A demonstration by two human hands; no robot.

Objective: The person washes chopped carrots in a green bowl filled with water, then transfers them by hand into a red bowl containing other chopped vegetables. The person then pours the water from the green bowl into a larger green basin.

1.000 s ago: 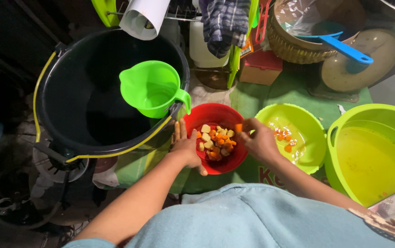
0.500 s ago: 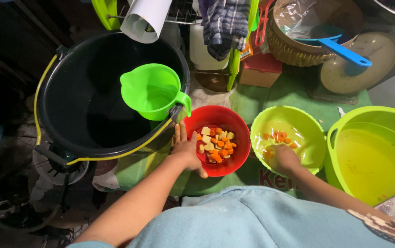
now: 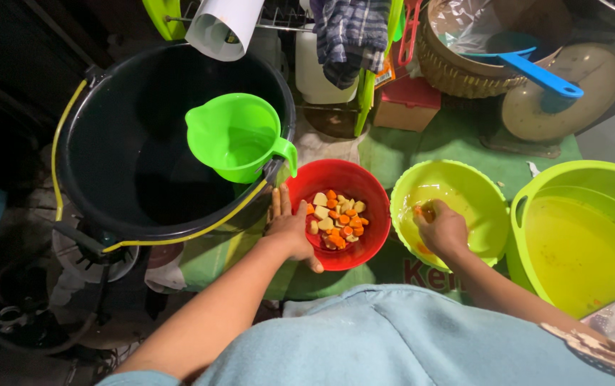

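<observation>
So, the left hand [image 3: 292, 227] is clamped on the near-left rim of the red bowl [image 3: 372, 193], fingers outside and thumb hooked over the edge, probably just to keep it from sliding around. Inside it sit chopped vegetable pieces [image 3: 336, 221], orange and pale yellow, piled toward the left.

Meanwhile the right hand [image 3: 442, 229] is down in the yellow-green bowl [image 3: 479, 200] right beside it, fingers curled closed around a few orange bits; can't tell exactly how many. Both bowls sit on a green cloth-covered surface [image 3: 458, 139].

A green plastic jug [image 3: 239, 136] hangs by its handle on the rim of the big black bucket [image 3: 129, 157], handy for scooping I guess. Further right there's a large lime basin [image 3: 586, 236]. As for packaging, a small red box [image 3: 407, 104] sits at the back, beside a woven basket [image 3: 458, 71] lined with plastic.
</observation>
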